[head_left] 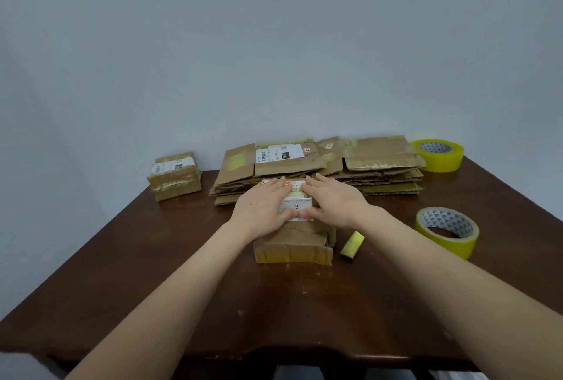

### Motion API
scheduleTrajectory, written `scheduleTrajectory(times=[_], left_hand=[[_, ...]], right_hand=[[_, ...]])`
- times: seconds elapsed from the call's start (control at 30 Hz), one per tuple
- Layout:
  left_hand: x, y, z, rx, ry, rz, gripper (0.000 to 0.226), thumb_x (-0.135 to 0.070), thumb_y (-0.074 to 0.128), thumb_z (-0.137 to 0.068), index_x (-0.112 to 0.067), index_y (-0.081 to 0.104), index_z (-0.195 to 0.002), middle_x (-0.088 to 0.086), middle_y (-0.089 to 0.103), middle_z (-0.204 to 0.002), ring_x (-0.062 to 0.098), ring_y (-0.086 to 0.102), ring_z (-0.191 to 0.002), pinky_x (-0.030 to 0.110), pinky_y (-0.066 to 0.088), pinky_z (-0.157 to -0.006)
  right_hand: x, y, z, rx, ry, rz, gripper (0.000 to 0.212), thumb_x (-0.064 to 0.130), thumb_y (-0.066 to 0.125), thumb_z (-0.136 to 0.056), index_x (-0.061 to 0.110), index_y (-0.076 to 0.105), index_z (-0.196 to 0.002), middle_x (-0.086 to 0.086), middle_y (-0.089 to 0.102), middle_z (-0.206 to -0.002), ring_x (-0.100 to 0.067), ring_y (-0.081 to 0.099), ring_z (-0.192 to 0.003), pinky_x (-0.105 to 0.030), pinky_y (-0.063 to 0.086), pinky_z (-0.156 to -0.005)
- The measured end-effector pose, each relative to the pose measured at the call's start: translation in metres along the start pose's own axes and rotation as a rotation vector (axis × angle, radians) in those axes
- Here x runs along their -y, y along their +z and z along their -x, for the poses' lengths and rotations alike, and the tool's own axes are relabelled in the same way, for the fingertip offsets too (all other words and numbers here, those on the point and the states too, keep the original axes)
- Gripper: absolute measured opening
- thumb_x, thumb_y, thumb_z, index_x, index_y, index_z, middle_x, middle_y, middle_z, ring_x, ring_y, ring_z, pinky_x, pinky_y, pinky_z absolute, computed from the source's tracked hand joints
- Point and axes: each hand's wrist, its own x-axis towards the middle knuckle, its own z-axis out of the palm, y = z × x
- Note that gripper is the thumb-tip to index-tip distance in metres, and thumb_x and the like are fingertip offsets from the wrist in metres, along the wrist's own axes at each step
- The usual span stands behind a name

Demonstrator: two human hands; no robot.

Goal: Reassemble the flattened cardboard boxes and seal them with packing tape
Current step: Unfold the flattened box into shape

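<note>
A small cardboard box (292, 245) with a white label marked 3 stands in the middle of the dark wooden table (182, 303). My left hand (262, 206) and my right hand (333, 201) lie flat on its top, fingers straight, pressing the flaps down on either side of the label. Behind it lies a pile of flattened cardboard boxes (320, 166). One roll of yellow packing tape (446, 232) sits to the right of the box, another tape roll (438, 155) at the back right.
A small assembled, taped box (174, 175) stands at the back left near the wall. A short yellow strip of tape (352, 244) lies just right of the box. The table's front edge runs along the bottom of the view.
</note>
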Motion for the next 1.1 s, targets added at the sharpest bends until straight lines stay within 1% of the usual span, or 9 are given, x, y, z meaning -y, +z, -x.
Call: scheduleTrajectory(times=[0.23,0.37,0.5,0.7,0.8,0.87,0.93,1.0,1.1], left_hand=[[0.000,-0.001,0.001,-0.018,-0.015,0.057,0.067,-0.053,0.043,-0.095,-0.020,0.027,-0.150,0.001,0.019,-0.158,0.015,0.018,-0.145,0.030,0.016,-0.117],[0.001,0.002,0.017,-0.281,-0.336,0.365,0.070,-0.048,0.057,-0.088,-0.020,0.029,-0.146,0.005,0.025,-0.153,0.024,0.035,-0.135,0.039,0.038,-0.101],[0.015,0.022,0.032,0.031,-0.692,0.694,0.083,-0.052,0.059,-0.086,-0.011,0.021,-0.148,0.014,0.044,-0.141,0.030,0.053,-0.119,0.041,0.048,-0.096],[0.008,0.028,0.045,0.185,-0.754,0.914,0.069,-0.013,0.063,-0.089,-0.012,0.023,-0.146,0.009,0.057,-0.105,0.020,0.065,-0.071,0.028,0.057,-0.051],[0.007,0.011,0.047,0.203,-0.630,0.356,0.043,-0.013,0.052,-0.091,-0.013,0.040,-0.132,0.011,0.056,-0.121,0.026,0.063,-0.096,0.036,0.056,-0.072],[0.010,-0.004,0.042,-0.090,-0.480,0.029,0.040,-0.017,0.047,-0.093,-0.016,0.044,-0.132,0.007,0.048,-0.130,0.025,0.051,-0.115,0.036,0.047,-0.081],[0.004,-0.019,0.028,-0.268,-0.254,0.075,0.045,-0.019,0.044,-0.094,-0.016,0.040,-0.139,0.005,0.043,-0.139,0.022,0.039,-0.127,0.035,0.042,-0.092],[-0.010,-0.023,0.012,-0.115,-0.050,0.121,0.057,-0.028,0.043,-0.095,-0.013,0.026,-0.148,0.005,0.030,-0.153,0.020,0.024,-0.141,0.034,0.026,-0.112],[-0.023,-0.008,-0.001,0.137,-0.005,-0.006,0.079,-0.050,0.041,-0.093,-0.009,0.009,-0.152,0.008,0.009,-0.160,0.021,0.009,-0.147,0.039,0.013,-0.119]], right_hand=[[0.000,0.000,0.000,0.009,0.026,-0.053,0.068,0.050,0.044,-0.097,0.016,0.023,-0.152,-0.003,0.014,-0.161,-0.021,0.009,-0.149,-0.038,0.016,-0.119],[-0.005,-0.006,-0.002,-0.011,0.066,-0.105,0.066,0.047,0.048,-0.096,0.016,0.026,-0.151,-0.003,0.019,-0.160,-0.020,0.013,-0.148,-0.036,0.019,-0.116],[0.001,-0.005,-0.006,-0.014,0.065,-0.088,0.062,0.045,0.049,-0.096,0.016,0.032,-0.148,-0.004,0.028,-0.157,-0.023,0.020,-0.146,-0.037,0.022,-0.114],[-0.002,0.002,-0.004,-0.017,0.041,-0.079,0.067,0.045,0.050,-0.096,0.022,0.022,-0.152,0.001,0.016,-0.161,-0.019,0.010,-0.148,-0.037,0.017,-0.117],[-0.002,0.009,0.001,-0.030,0.033,-0.077,0.068,0.045,0.050,-0.096,0.025,0.019,-0.153,0.003,0.012,-0.161,-0.017,0.004,-0.149,-0.038,0.016,-0.118],[-0.001,0.011,0.001,-0.036,0.025,-0.085,0.068,0.045,0.049,-0.096,0.025,0.017,-0.153,0.004,0.010,-0.162,-0.016,0.002,-0.149,-0.037,0.015,-0.118],[-0.003,0.012,0.001,-0.043,0.020,-0.086,0.068,0.045,0.049,-0.096,0.025,0.017,-0.153,0.004,0.009,-0.162,-0.015,0.002,-0.149,-0.036,0.015,-0.118],[-0.005,0.012,0.002,-0.048,0.015,-0.093,0.069,0.046,0.048,-0.096,0.024,0.017,-0.154,0.004,0.009,-0.162,-0.014,0.002,-0.149,-0.036,0.015,-0.118],[-0.006,0.013,0.001,-0.033,0.004,-0.091,0.069,0.045,0.048,-0.097,0.023,0.016,-0.154,0.003,0.008,-0.162,-0.015,0.001,-0.149,-0.037,0.012,-0.120]])
